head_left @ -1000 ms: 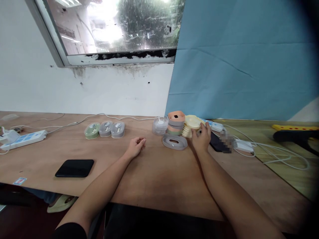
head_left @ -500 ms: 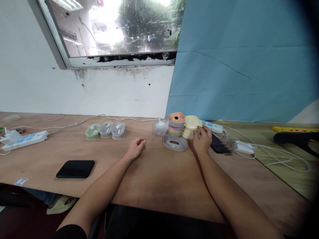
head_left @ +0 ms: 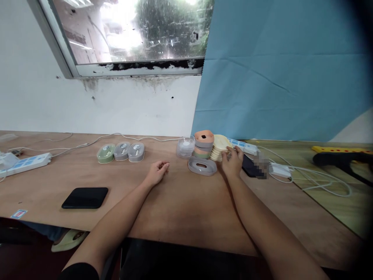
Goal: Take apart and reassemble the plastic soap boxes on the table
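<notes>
Flat on the wooden-topped bench (head_left: 180,217), toward the near left: a black smartphone (head_left: 85,198), with a small blue-and-red sticker (head_left: 19,214) by the front edge. Farther back at far left, a white-and-blue power strip (head_left: 27,165), and a thin white cable (head_left: 116,134) running along the rear. At right, a second power strip (head_left: 244,146), a white adapter (head_left: 280,170) and looping cords (head_left: 329,182). Behind: white wall (head_left: 131,105), smudged window (head_left: 171,27) and lightly creased blue sheet (head_left: 262,85). Below left, a pale shoe (head_left: 70,240) and blue trouser leg (head_left: 48,230).
</notes>
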The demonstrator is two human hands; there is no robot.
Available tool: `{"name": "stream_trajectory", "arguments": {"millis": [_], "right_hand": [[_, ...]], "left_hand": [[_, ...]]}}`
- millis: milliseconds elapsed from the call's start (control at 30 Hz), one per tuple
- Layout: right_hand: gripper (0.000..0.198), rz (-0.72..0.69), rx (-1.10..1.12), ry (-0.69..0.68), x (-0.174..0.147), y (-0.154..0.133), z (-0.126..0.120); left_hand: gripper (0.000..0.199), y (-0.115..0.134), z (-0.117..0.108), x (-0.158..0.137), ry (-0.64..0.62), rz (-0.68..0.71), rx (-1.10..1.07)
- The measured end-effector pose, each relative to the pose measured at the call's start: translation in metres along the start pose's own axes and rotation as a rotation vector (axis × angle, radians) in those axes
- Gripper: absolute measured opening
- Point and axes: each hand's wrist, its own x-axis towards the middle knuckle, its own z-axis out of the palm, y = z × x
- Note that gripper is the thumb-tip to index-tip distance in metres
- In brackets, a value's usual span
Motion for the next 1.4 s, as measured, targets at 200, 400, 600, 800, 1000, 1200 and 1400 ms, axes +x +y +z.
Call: {"name": "stream_trajectory", "arguments": {"millis": [200,400,600,800,1000,1200,1400], "right_hand": [[0.033,0.039,0.040,0.005,0.001,-0.001,-0.002],[0.033,0.025,0.046,0.014,0.002,-0.001,0.000],[0.038,-0.002,0.063,0.006,0.001,-0.002,0.000],[0.060,0.019,0.053,0.011,0.001,0.000,0.001],[0.075,0.149,0.063,-0.016,-0.001,0.003,0.002],[0.068,0.118,0.042,0.018,-0.002,-0.005,-0.004],[0.057,-0.089,0.060,0.111,-0.003,-0.030,-0.012]], "left_hand": [[0.041,0.000,0.000,0.000,-0.004,-0.007,-0.012],[0.041,0.001,0.001,0.000,0.001,-0.019,-0.016],[0.039,0.001,0.000,0.000,-0.003,-0.014,-0.002],[0.039,-0.003,0.000,0.000,-0.018,0.008,0.018],[0.034,0.001,-0.011,0.002,0.063,0.172,0.316],[0.027,-0.003,-0.040,0.015,0.347,0.315,0.724],[0.039,-0.008,-0.070,0.020,0.622,0.029,1.002]]}}
